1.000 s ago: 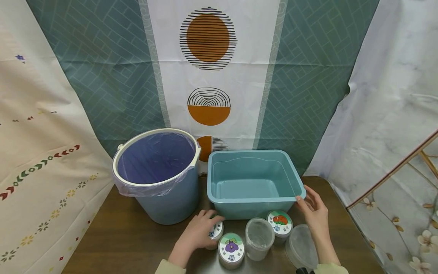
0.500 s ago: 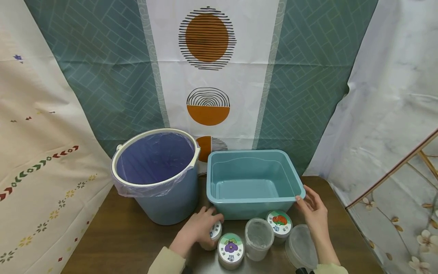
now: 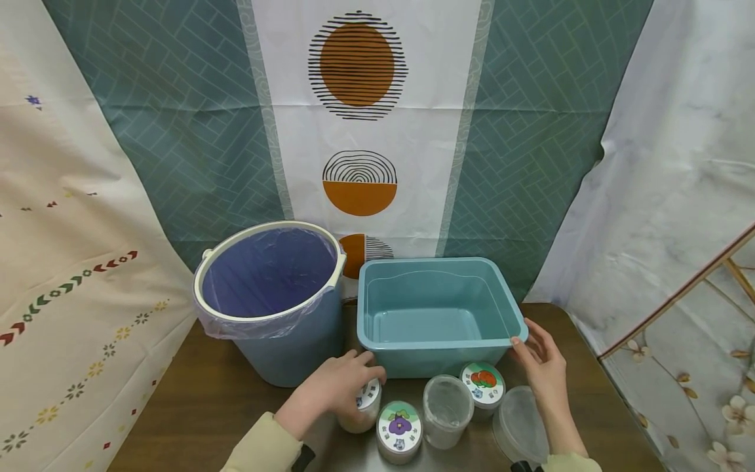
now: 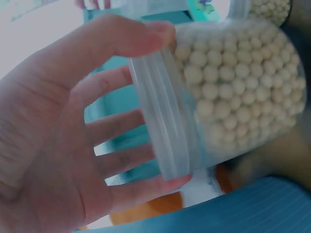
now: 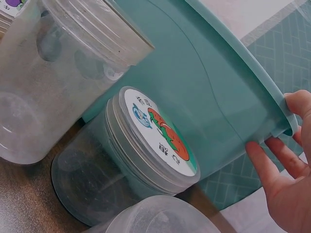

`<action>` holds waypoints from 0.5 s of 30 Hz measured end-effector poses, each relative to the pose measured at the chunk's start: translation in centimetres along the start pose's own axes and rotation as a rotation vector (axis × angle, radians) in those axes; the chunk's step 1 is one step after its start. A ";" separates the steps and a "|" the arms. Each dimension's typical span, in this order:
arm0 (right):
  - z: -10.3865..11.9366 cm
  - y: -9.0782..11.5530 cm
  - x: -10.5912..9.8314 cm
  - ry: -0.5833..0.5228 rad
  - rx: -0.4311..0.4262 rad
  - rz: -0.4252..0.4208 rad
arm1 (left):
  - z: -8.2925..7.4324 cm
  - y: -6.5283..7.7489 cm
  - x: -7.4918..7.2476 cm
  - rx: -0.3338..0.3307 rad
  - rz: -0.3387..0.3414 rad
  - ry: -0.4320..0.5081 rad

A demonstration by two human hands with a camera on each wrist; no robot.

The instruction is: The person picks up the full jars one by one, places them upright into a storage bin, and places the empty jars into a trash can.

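In the head view my left hand grips a round clear jar by its lid, at the left of a group of jars. The left wrist view shows that jar full of pale round beans, thumb on one side of the lid and fingers on the other. My right hand pinches the front right corner of a teal plastic basin, thumb over the rim and fingers beneath, as the right wrist view shows. Close in front of the basin is a jar with a red-orange picture on its lid.
A jar with a purple vegetable label stands beside the held jar. Right of it are a lidless clear jar and another translucent container. A blue bucket with a liner stands left of the basin. Patterned cloth hangs behind.
My left forearm has swung left and forward. The bean jar has shifted slightly left, with more of its side showing. My right hand and the basin have stayed put.
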State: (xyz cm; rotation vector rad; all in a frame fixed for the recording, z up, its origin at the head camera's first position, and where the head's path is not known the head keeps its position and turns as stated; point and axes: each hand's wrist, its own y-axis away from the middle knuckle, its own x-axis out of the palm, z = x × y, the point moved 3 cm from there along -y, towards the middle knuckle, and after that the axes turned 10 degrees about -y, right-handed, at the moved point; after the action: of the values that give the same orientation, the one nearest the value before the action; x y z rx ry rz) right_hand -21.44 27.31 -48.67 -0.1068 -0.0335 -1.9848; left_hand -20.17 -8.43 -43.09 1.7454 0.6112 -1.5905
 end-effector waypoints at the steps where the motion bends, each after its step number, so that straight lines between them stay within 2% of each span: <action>1: 0.0 0.0 0.0 0.003 -0.001 -0.001 | -0.1 0.1 -0.6 0.012 0.008 -0.014; 9: -0.2 0.0 0.0 0.006 0.009 0.001 | -0.5 0.5 -6.4 0.125 0.067 -0.057; 15: -0.2 -0.1 0.0 0.011 -0.006 0.001 | -0.4 -0.5 -10.7 0.202 0.127 -0.049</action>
State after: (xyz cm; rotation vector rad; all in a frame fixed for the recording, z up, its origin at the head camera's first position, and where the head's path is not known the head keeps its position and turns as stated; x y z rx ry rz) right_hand -21.51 27.32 -48.87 -0.0996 -0.0200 -1.9846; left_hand -21.80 -6.66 -32.63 1.8450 0.3186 -1.6467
